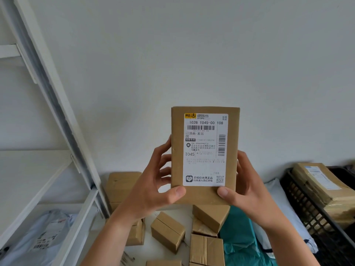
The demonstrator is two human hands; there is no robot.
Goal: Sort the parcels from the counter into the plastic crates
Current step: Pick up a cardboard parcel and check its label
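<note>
One parcel [204,194], a flat brown box, is held upright in the air above the counter [153,252], its label [205,150] facing the camera. Two hands hold it. The left hand [153,189] grips its left edge, thumb on the front near the bottom corner and fingers curled behind. The right hand [247,189] grips the right edge the same way.

At least seven brown boxes [168,231] lie on the counter; one is partly hidden by the left arm and two are cut off at the bottom edge. One teal bag [242,237] and one white bag [278,208] lie beside them, both partly behind the right arm. One black crate [307,217], cut off at the right, holds what looks like two taped packs [322,185]. One grey bag [44,237] lies on the shelf [57,93] at left, its print too blurred to read
</note>
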